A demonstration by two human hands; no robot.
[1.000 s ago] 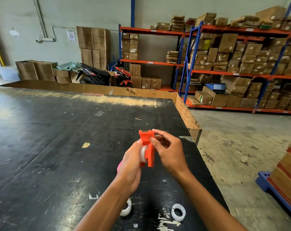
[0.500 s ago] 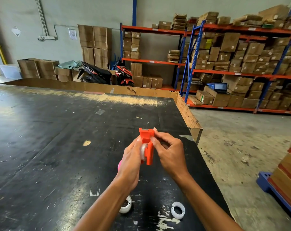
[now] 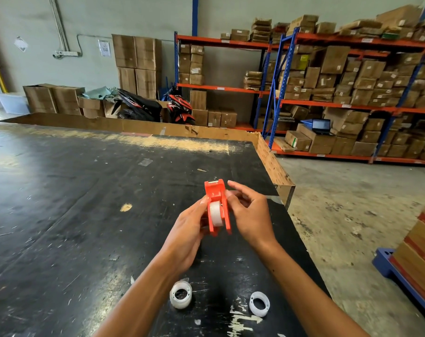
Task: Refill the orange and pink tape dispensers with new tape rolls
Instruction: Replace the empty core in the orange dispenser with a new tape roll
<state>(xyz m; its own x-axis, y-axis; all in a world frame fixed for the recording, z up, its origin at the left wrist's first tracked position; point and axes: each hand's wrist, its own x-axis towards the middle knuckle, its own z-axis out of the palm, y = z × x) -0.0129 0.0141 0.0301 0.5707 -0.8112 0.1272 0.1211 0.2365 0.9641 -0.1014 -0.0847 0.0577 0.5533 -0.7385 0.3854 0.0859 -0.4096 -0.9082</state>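
The orange tape dispenser (image 3: 216, 205) is held upright above the black table (image 3: 72, 215), its open side facing me with a white tape roll (image 3: 215, 213) seated inside. My left hand (image 3: 186, 239) grips the dispenser from the left and below. My right hand (image 3: 249, 212) pinches its right side near the cutter head with curled fingers, while the index finger sticks out free. On the table near me stand a white tape roll (image 3: 181, 294) and a thinner white ring (image 3: 259, 304). The pink dispenser is not clearly visible.
The table's raised cardboard rim (image 3: 272, 164) runs along the far and right edges; the concrete floor drops off to the right. A blue pallet with stacked boxes (image 3: 423, 254) stands at the right. Racks of cartons (image 3: 352, 93) line the back wall.
The dispenser has turned so its roll side faces me. My right hand slid from the cutter head down to the side and its index finger lifted off. The pink patch beside my left hand is gone.
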